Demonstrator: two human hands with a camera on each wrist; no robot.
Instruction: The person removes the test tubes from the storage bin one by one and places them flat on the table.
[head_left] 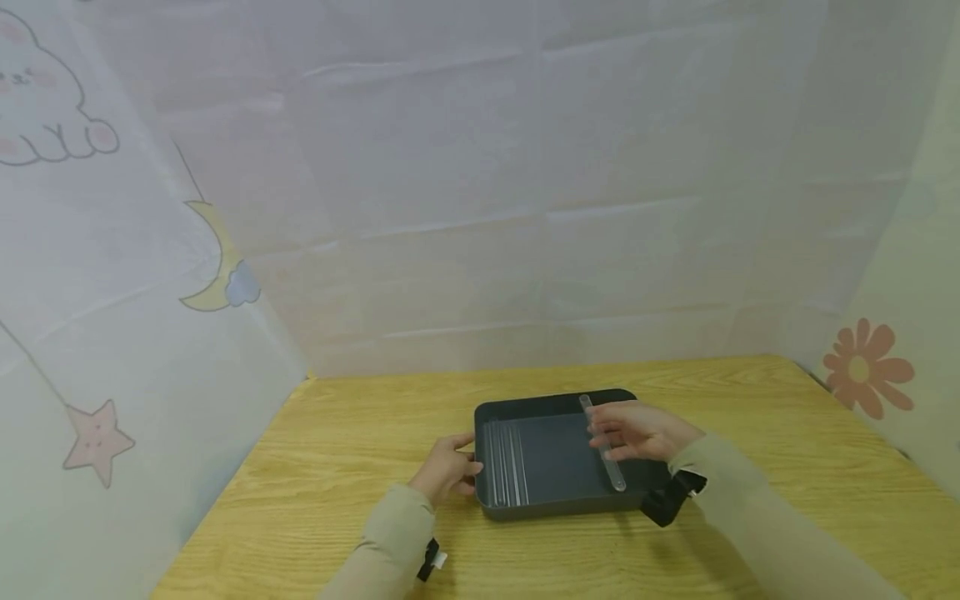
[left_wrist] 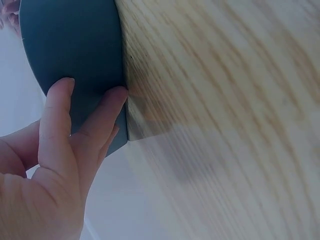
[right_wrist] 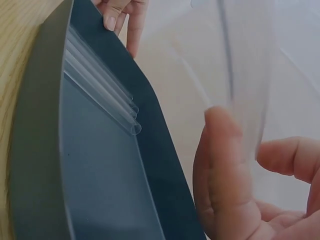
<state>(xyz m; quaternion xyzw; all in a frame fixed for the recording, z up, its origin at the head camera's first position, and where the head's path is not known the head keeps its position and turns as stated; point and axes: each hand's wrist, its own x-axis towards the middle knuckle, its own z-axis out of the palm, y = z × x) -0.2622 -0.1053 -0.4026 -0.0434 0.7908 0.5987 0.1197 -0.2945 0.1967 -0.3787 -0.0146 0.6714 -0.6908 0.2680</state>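
Note:
A dark grey rectangular tray (head_left: 558,454) lies on the wooden table. Several clear tubes (head_left: 504,467) are side by side along its left end. At the tray's left wall, my left hand (head_left: 447,468) grips the edge; two of its fingers (left_wrist: 57,112) lie against the outer wall in the left wrist view. My right hand (head_left: 637,429) pinches another clear tube (head_left: 614,477) between thumb and fingers, over the right part of the tray. In the right wrist view this tube (right_wrist: 247,55) appears close up and blurred, raised above the tray rim.
The wooden table (head_left: 360,408) extends around the tray on all sides. Behind it hangs a pale creased sheet (head_left: 450,208), with printed side sheets left and right. Black straps (head_left: 666,498) hang from my wrists near the tray's front right corner.

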